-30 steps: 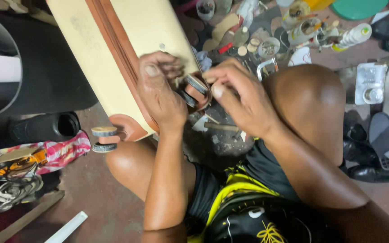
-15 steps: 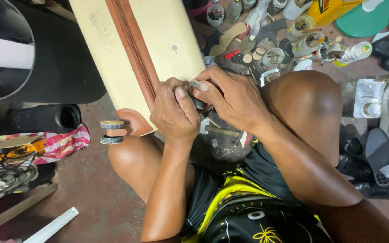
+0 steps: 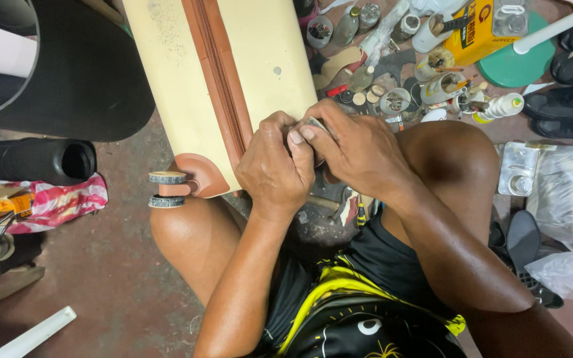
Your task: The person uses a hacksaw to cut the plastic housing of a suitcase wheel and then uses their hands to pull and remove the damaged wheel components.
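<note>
Hands: my left hand point(image 3: 274, 171) and right hand point(image 3: 353, 152) press together at the cream suitcase's point(image 3: 260, 59) near corner, both curled tight on a small grey wheel piece point(image 3: 316, 124).
Wheel piece: mostly hidden under my fingers.
Suitcase: lies across my knees; twin-wheel caster point(image 3: 167, 189) on its left corner.
Beyond: clutter of bottles point(image 3: 499, 106) on the floor.

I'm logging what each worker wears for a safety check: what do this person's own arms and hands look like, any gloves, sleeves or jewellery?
Both are bare: the left hand and right hand wear no gloves, and no rings, watch or bands show. The forearms are uncovered, with no sleeves in view. The nails are short. A black garment with yellow trim covers the body.
</note>
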